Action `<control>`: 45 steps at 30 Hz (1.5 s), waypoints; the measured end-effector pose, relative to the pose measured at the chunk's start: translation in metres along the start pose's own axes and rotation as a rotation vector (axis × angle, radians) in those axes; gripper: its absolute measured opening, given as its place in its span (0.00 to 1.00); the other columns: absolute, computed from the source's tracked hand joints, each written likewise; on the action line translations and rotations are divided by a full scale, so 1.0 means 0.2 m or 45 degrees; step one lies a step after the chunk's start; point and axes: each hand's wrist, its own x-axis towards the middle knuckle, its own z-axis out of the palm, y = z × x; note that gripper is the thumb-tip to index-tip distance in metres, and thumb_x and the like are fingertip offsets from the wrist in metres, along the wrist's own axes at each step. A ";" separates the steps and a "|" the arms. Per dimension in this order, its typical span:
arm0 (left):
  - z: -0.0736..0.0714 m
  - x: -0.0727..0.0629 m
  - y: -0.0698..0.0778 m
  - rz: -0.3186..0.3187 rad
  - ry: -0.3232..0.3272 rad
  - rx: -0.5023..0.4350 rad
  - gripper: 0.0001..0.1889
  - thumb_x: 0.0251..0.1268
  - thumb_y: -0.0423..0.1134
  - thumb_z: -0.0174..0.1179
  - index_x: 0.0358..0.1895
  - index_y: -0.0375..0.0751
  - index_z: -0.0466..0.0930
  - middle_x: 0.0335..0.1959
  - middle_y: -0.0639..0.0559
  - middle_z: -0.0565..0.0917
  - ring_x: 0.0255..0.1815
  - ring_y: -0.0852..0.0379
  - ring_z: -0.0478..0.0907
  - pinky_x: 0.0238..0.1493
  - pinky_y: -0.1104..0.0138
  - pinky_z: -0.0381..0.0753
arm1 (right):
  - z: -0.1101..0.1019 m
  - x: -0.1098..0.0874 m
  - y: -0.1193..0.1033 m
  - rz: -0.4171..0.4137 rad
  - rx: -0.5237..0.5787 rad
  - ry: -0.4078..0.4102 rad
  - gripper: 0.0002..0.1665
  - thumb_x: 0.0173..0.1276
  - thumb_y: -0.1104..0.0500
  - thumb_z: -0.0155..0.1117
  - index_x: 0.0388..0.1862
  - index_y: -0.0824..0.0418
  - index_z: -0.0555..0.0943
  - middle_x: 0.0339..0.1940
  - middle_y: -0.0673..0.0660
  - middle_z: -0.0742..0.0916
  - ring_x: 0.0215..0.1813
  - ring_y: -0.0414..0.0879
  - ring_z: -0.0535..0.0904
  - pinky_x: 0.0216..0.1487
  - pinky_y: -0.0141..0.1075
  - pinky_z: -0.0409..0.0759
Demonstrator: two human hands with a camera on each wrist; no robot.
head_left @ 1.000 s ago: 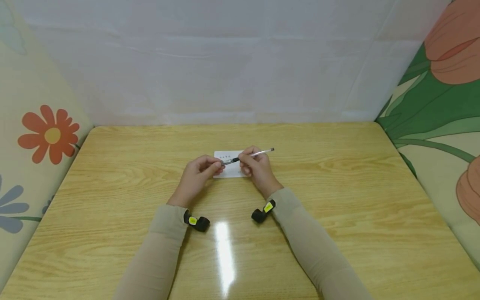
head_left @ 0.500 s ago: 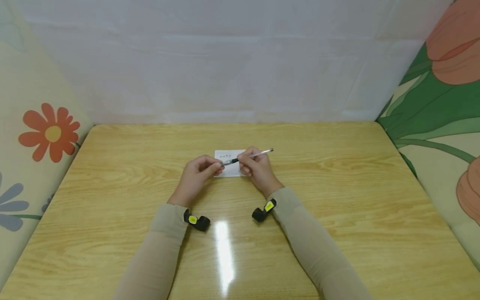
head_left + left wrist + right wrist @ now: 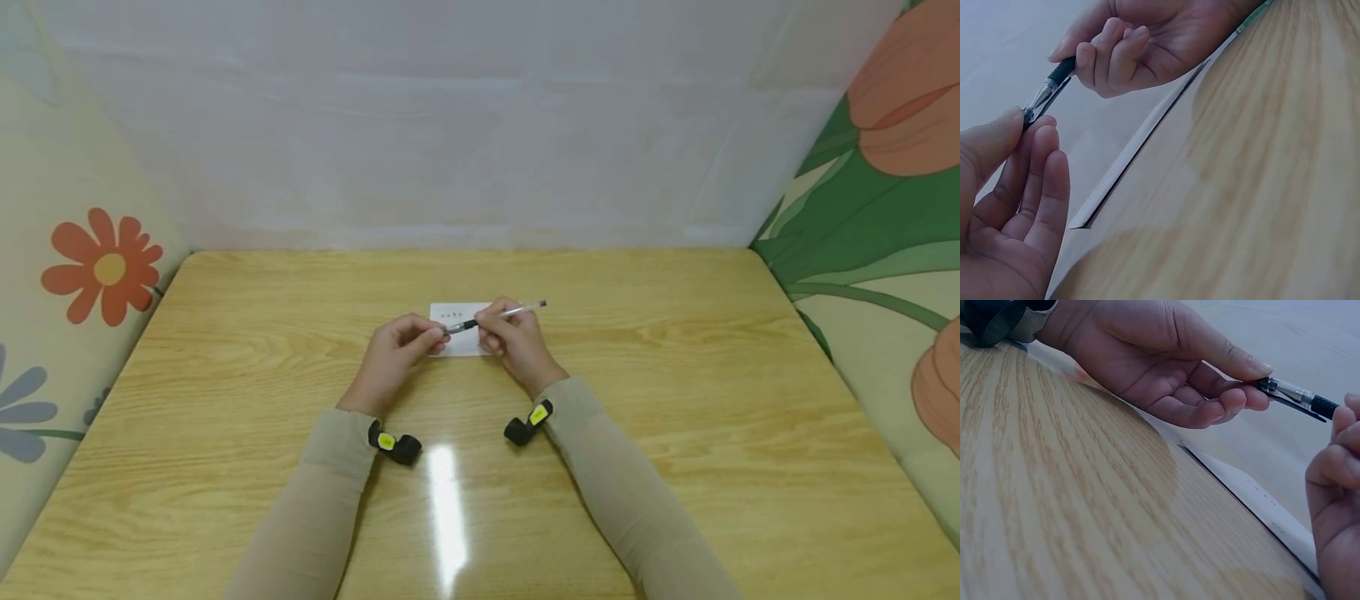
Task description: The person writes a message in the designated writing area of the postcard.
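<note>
Both hands hold one pen (image 3: 470, 322) over a small white card (image 3: 457, 347) with a row of dark marks. Thumb and fingers of my left hand (image 3: 393, 350) pinch the end of its clear cap (image 3: 1041, 97), which has a dark clip. My right hand (image 3: 517, 346) grips the pen around the black section, thumb against curled fingers. Its clear barrel (image 3: 521, 309) sticks out up and to the right, ending in a dark tip. In the right wrist view the cap covers the writing end, and the right hand (image 3: 1338, 494) shows only partly.
A wood-grain table (image 3: 675, 400) spreads around the hands. Behind it hangs a white cloth (image 3: 480, 125). Floral panels (image 3: 101, 271) stand on both sides. Black wrist cameras (image 3: 405, 448) sit at the sleeve cuffs.
Hardly anything differs. Both hands keep their hold on the pen, whose far end sits slightly lower and further left; the head view has shifted a little.
</note>
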 end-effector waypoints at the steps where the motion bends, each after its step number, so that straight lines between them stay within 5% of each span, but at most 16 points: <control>1: 0.00 0.00 0.00 0.004 -0.001 0.001 0.11 0.73 0.34 0.61 0.47 0.24 0.81 0.39 0.50 0.84 0.40 0.61 0.82 0.48 0.71 0.84 | 0.00 0.00 0.00 0.000 -0.002 0.004 0.16 0.70 0.74 0.55 0.27 0.56 0.78 0.19 0.49 0.80 0.17 0.34 0.66 0.18 0.24 0.61; 15: -0.01 0.01 -0.03 0.037 0.028 -0.105 0.13 0.75 0.36 0.60 0.51 0.28 0.81 0.43 0.51 0.86 0.44 0.61 0.83 0.50 0.70 0.84 | 0.01 0.00 0.00 -0.004 0.002 0.023 0.16 0.72 0.73 0.55 0.30 0.55 0.79 0.20 0.49 0.81 0.17 0.34 0.68 0.18 0.24 0.62; 22: -0.03 0.01 -0.02 0.064 0.177 -0.115 0.19 0.77 0.39 0.59 0.58 0.25 0.78 0.48 0.49 0.85 0.49 0.56 0.83 0.54 0.69 0.83 | 0.00 0.00 -0.01 -0.039 0.029 0.055 0.14 0.74 0.69 0.55 0.31 0.57 0.82 0.22 0.51 0.82 0.19 0.36 0.71 0.21 0.25 0.68; 30: -0.04 0.02 -0.01 0.042 0.362 -0.324 0.18 0.77 0.35 0.58 0.60 0.24 0.76 0.45 0.49 0.83 0.48 0.55 0.82 0.56 0.68 0.82 | 0.00 0.00 -0.02 -0.009 0.019 0.041 0.14 0.74 0.69 0.52 0.32 0.58 0.83 0.25 0.51 0.85 0.24 0.39 0.76 0.25 0.27 0.73; 45: -0.03 0.03 -0.01 0.130 0.444 -0.488 0.15 0.76 0.33 0.57 0.58 0.27 0.78 0.42 0.49 0.82 0.46 0.57 0.80 0.54 0.69 0.82 | 0.00 -0.01 -0.01 0.096 -0.018 -0.114 0.18 0.72 0.73 0.51 0.37 0.58 0.86 0.28 0.54 0.87 0.29 0.41 0.79 0.31 0.29 0.77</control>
